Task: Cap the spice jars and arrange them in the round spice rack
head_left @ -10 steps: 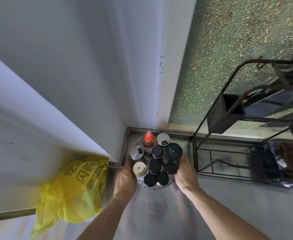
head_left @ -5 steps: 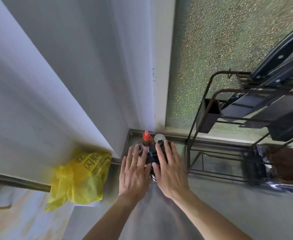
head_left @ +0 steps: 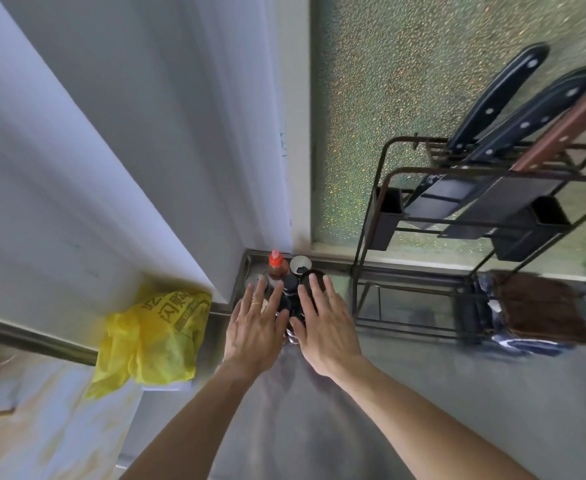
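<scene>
Jars (head_left: 290, 289) look capped and racked (most hidden); left hand (head_left: 255, 329) and right hand (head_left: 322, 323) spread flat above them, gripping nothing.

Soft daylight comes through the pebbled glass pane (head_left: 423, 98) at 1 o'clock, leaving the scene evenly lit and rather cool. Shadows are faint; a dim one lies on the table (head_left: 302, 427) beneath the forearms. There is no hard glare. Motion blur smears the yellow bag (head_left: 153, 334) at 8 o'clock and the right edge. Wide-angle distortion bends the wall (head_left: 94, 133) lines outward.
</scene>
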